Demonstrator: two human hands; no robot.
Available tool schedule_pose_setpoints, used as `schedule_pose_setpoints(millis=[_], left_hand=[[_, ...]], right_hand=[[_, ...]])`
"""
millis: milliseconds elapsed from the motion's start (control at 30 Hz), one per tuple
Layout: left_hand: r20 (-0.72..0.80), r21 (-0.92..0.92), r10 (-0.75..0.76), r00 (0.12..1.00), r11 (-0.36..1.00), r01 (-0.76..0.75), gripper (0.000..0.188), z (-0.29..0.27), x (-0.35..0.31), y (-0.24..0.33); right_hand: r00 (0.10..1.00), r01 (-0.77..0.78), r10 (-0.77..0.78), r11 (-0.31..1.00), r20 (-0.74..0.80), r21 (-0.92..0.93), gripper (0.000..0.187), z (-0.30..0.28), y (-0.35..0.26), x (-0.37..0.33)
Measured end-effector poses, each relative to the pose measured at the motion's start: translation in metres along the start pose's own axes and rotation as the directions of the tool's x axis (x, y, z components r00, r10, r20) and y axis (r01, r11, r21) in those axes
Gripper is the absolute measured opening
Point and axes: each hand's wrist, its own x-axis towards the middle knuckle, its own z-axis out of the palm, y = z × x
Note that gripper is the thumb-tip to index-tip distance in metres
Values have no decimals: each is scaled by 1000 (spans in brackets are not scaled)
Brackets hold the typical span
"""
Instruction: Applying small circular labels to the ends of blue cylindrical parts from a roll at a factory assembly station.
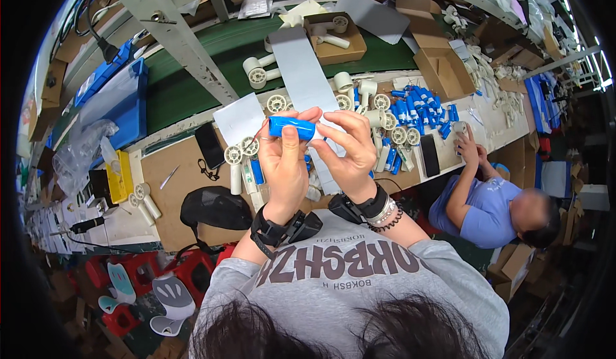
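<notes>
Blue, glossy cylinder (277, 127) gripped by the left hand (285, 163) — right hand (351, 152) cupped, fingers apart; smaller-looking cylinders (414, 107) heaped toward three o'clock.

To my left, a dark phone (208, 146) lay flat on the bench near a small black cord (208, 170), and a black cloth item (215, 209) (cap or pouch, I couldn't tell which) sat by the near edge. Farther left stood a yellow bin (120, 178) and a blue bin (136, 96), with crumpled clear plastic (80, 160) beside them, while red stools (142, 270) crowded the floor below. Over on the right, a co-worker in a blue shirt (481, 210) sat near a second dark phone (429, 155).
</notes>
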Motion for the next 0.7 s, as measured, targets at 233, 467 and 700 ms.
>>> schedule_pose_setpoints(millis=[233,467,700], left_hand=[[-63,88,-19,998,996,25,26,-1,-3,-13],[-71,104,-88,994,990,95,27,0,-1,-27],[-76,103,-136,988,984,143,25,-13,-3,-72]], right_hand=[[996,-82,82,997,35,9,31,-4,8,-8],[997,-81,81,996,-14,-30,33,-2,21,-23],[990,-130,134,987,38,-99,35,-11,51,-48]])
